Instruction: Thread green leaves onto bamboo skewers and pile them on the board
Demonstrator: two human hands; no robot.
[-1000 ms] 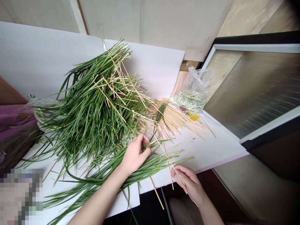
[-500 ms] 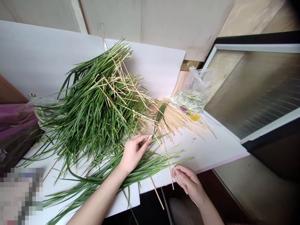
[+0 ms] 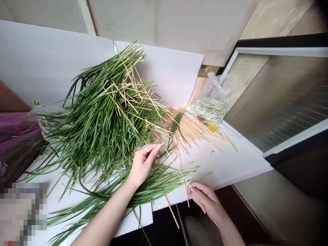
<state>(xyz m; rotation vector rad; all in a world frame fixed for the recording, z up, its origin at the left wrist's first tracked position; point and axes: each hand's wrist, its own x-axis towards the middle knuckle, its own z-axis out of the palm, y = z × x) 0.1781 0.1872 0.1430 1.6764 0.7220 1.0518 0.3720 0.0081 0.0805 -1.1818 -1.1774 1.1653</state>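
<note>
My right hand [image 3: 205, 198] is closed round the lower part of a thin bamboo skewer [image 3: 179, 169], which slants up and left. My left hand [image 3: 142, 165] pinches a garlic chive at the skewer's upper tip; the fingers mostly hide the chive, and I cannot tell whether it is pierced. Under my left hand and wrist lies a loose layer of long green chives [image 3: 153, 191]. Behind it rises a big heap of chives [image 3: 99, 126], with several skewers scattered over its right side.
A fan of bamboo skewers [image 3: 197, 131] lies right of the heap, with a small chive bundle [image 3: 176, 122] on it. Beyond is a clear plastic bag [image 3: 211, 106] of pale strands. One skewer [image 3: 172, 212] juts over the front edge of the white table [image 3: 230, 167]. A framed glass panel [image 3: 282, 102] stands right.
My left hand has shifted slightly left and up, its fingertips now at the skewer's tip. The pale chive end seen in its fingers is now mostly covered. My right hand has barely moved.
</note>
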